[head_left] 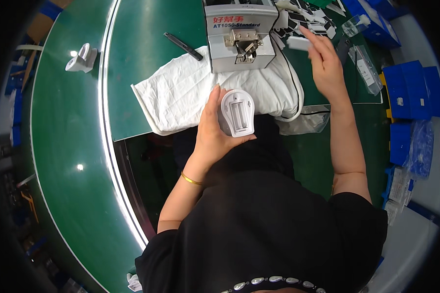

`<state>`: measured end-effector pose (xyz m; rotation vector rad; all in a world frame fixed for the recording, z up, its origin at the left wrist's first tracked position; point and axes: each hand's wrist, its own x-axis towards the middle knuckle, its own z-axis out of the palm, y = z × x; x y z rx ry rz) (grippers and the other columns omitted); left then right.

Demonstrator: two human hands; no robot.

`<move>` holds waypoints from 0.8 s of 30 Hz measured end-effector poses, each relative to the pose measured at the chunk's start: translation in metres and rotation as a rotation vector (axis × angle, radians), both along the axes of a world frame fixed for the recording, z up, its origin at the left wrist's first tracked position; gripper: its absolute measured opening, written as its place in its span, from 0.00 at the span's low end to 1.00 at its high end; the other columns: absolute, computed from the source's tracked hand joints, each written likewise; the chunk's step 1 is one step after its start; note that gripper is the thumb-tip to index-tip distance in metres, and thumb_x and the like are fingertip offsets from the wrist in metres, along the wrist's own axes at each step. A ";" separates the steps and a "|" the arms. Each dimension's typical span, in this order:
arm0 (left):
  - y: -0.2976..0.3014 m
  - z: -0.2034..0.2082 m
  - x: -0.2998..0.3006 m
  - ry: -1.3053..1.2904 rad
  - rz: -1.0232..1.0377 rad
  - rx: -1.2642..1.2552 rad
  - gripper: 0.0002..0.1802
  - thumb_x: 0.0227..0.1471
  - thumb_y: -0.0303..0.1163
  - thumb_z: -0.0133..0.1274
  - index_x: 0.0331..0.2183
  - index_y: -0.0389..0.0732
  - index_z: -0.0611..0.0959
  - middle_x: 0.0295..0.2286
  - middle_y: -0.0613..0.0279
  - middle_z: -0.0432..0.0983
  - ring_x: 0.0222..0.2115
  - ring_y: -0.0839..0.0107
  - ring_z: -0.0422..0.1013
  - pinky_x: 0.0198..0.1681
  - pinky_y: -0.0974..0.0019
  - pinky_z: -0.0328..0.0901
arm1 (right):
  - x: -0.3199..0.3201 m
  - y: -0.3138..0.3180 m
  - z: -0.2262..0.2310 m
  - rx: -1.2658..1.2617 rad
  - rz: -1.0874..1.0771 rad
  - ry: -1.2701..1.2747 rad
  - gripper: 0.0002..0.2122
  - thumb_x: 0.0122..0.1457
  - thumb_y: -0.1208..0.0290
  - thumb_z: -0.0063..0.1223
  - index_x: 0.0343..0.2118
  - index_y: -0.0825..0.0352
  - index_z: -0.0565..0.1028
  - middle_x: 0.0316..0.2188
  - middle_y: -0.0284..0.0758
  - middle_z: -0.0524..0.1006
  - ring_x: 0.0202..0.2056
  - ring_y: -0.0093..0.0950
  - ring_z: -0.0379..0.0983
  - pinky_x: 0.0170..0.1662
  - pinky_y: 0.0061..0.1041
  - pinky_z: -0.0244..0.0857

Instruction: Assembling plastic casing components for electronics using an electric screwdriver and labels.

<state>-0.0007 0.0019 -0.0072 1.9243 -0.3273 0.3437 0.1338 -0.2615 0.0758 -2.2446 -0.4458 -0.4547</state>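
Note:
My left hand (211, 132) is closed around a white plastic housing (238, 113), rounded at one end and narrower at the other. Its face with a bare battery compartment is turned up, and no batteries are visible in it. Off to the right, my right hand (326, 68) reaches over the far part of the table. A small white rectangular piece (298, 44) shows at its fingertips, seemingly pinched there; the thumb is mostly hidden. Just beyond lies a pile of small white and black pieces (318, 24).
A grey machine (240, 36) with a metal mechanism stands on a white cloth (176, 93). Left of it lies a black pen-like tool (183, 46). Another white plastic part (83, 58) is beyond the bright strip (102, 78). Blue bins (410, 90) and a clear bag (366, 71) are at right.

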 end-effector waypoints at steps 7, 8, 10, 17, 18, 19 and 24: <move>0.000 0.002 0.004 -0.028 -0.028 -0.052 0.73 0.23 0.30 0.78 0.66 0.41 0.50 0.54 0.46 0.70 0.55 0.49 0.68 0.57 0.54 0.64 | -0.062 0.060 0.014 0.295 0.518 0.657 0.15 0.62 0.81 0.54 0.51 0.71 0.74 0.38 0.30 0.77 0.38 0.14 0.71 0.42 0.16 0.66; 0.000 0.000 0.004 -0.026 -0.023 -0.053 0.73 0.23 0.30 0.78 0.66 0.41 0.50 0.54 0.46 0.70 0.55 0.49 0.68 0.57 0.54 0.64 | -0.063 0.065 0.010 0.293 0.522 0.660 0.15 0.62 0.81 0.54 0.51 0.71 0.74 0.38 0.30 0.77 0.38 0.14 0.71 0.42 0.16 0.66; 0.000 -0.003 0.004 0.018 -0.038 -0.085 0.72 0.23 0.29 0.78 0.66 0.42 0.50 0.54 0.47 0.70 0.54 0.50 0.68 0.56 0.54 0.64 | -0.065 0.072 -0.002 0.247 0.510 0.756 0.12 0.61 0.79 0.56 0.48 0.71 0.75 0.35 0.30 0.78 0.37 0.15 0.73 0.42 0.16 0.67; 0.001 -0.005 0.005 0.046 -0.050 -0.102 0.72 0.23 0.29 0.79 0.66 0.43 0.52 0.53 0.48 0.71 0.53 0.50 0.69 0.55 0.55 0.65 | -0.071 0.081 -0.012 0.193 0.459 0.707 0.10 0.61 0.76 0.58 0.44 0.71 0.77 0.35 0.29 0.78 0.37 0.15 0.73 0.41 0.18 0.69; 0.001 -0.003 0.005 0.042 -0.053 -0.101 0.72 0.22 0.29 0.79 0.66 0.43 0.52 0.54 0.48 0.71 0.53 0.50 0.69 0.55 0.55 0.65 | -0.071 0.079 -0.013 0.192 0.460 0.707 0.10 0.61 0.76 0.58 0.44 0.71 0.77 0.35 0.29 0.78 0.37 0.15 0.73 0.41 0.18 0.69; 0.001 -0.003 0.006 0.037 -0.056 -0.100 0.72 0.22 0.29 0.79 0.66 0.42 0.53 0.54 0.48 0.71 0.53 0.50 0.69 0.55 0.55 0.66 | -0.069 0.077 -0.014 0.040 0.475 0.536 0.10 0.62 0.76 0.57 0.46 0.71 0.77 0.38 0.30 0.78 0.39 0.16 0.72 0.43 0.19 0.68; 0.000 0.001 0.005 0.066 -0.035 -0.068 0.71 0.23 0.31 0.78 0.65 0.41 0.53 0.55 0.49 0.70 0.54 0.50 0.68 0.56 0.55 0.65 | -0.073 0.077 -0.037 -0.111 0.434 0.229 0.17 0.63 0.75 0.55 0.55 0.69 0.73 0.48 0.35 0.74 0.46 0.19 0.70 0.49 0.23 0.66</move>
